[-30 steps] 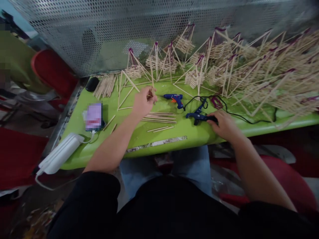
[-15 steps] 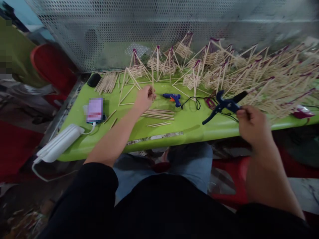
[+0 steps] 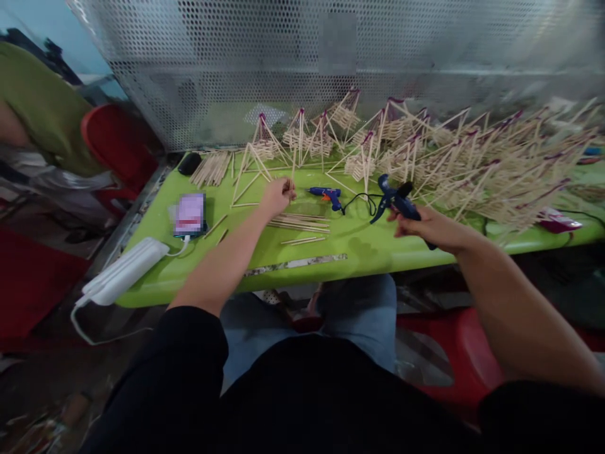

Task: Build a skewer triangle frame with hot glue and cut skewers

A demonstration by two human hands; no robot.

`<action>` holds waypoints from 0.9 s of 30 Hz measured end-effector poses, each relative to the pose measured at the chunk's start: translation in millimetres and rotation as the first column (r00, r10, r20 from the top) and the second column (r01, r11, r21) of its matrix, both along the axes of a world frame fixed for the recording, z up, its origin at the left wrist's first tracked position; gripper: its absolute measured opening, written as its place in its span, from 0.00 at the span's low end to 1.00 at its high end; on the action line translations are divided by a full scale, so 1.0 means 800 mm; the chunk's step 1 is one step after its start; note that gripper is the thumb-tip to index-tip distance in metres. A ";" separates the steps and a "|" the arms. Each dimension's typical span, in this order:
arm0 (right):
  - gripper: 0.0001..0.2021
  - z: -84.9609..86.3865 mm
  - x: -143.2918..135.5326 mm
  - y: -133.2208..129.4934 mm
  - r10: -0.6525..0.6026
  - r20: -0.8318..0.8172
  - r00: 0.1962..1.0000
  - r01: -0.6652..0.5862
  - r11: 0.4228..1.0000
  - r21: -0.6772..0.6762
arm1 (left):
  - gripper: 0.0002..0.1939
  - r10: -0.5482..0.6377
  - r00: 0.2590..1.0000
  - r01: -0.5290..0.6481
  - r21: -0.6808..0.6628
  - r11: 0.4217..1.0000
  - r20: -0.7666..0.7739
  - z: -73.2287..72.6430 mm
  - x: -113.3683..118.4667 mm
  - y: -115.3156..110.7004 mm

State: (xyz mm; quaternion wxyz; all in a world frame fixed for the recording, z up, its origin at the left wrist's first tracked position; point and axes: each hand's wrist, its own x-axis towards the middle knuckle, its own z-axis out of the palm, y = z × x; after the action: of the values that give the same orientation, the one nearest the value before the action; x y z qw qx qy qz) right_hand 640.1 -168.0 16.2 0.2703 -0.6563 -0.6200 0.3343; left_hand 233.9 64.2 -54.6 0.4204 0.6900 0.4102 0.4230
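My left hand [image 3: 276, 197] is closed on a thin wooden stick [image 3: 293, 165], held upright over the green table. Just beyond it stands a frame of joined sticks [image 3: 239, 180]. My right hand [image 3: 428, 226] is wrapped round a dark blue hand cutter [image 3: 396, 200], held above the table with its jaws pointing away from me; its exact type is hard to make out. Between the two hands lies a blue glue gun [image 3: 327, 193] with an orange trigger and a black cord. A bundle of loose sticks [image 3: 302, 222] rests right below my left hand.
Many stick frames with purple tops [image 3: 454, 157] crowd the table's back and right. At left are more sticks [image 3: 211, 168], a black mouse-like object [image 3: 190, 163], a phone [image 3: 190, 214] and a white power strip [image 3: 125, 271]. A perforated metal panel [image 3: 265, 57] stands behind; another person [image 3: 38, 113] is at far left.
My right hand has brought the cutter leftward, nearer the glue gun, and turned it. My left hand still holds the stick upright in about the same place. The view has shifted slightly.
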 end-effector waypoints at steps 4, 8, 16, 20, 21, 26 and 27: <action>0.24 -0.005 -0.002 0.015 -0.059 -0.227 0.972 0.092 0.986 0.137 | 0.11 0.001 0.997 0.001 -0.031 1.000 0.073 0.011 0.010 -0.016; 0.23 -0.007 -0.051 0.019 0.038 -0.450 0.892 0.079 0.968 0.239 | 0.08 -0.102 0.957 0.114 -0.029 0.993 0.271 0.032 0.026 -0.055; 0.22 0.030 -0.203 0.050 0.292 -0.668 0.685 -0.007 0.919 0.395 | 0.03 -0.188 0.915 0.154 0.121 0.981 0.356 0.050 0.038 -0.111; 0.26 0.039 -0.232 0.079 0.290 -0.674 0.679 -0.014 0.924 0.383 | 0.04 -0.138 0.954 0.080 0.217 0.973 0.268 0.055 0.030 -0.124; 0.26 0.040 -0.232 0.088 0.298 -0.664 0.686 -0.040 0.926 0.374 | 0.05 -0.119 0.962 0.063 0.224 0.973 0.245 0.056 0.027 -0.126; 0.22 0.043 -0.200 0.142 0.423 -0.409 0.808 -0.173 0.835 0.522 | 0.06 0.001 0.942 -0.080 0.222 0.972 0.335 0.061 0.016 -0.119; 0.21 0.041 -0.190 0.152 0.416 -0.254 0.873 -0.195 0.775 0.601 | 0.06 0.003 0.935 -0.087 0.220 0.972 0.355 0.062 0.015 -0.117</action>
State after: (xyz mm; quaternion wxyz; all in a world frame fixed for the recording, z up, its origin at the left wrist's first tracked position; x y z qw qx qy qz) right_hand 487.8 -46.0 48.7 0.5031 -0.3608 -0.7269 0.2972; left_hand 245.7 -29.5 -4.9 0.3936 0.6378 0.2920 0.5941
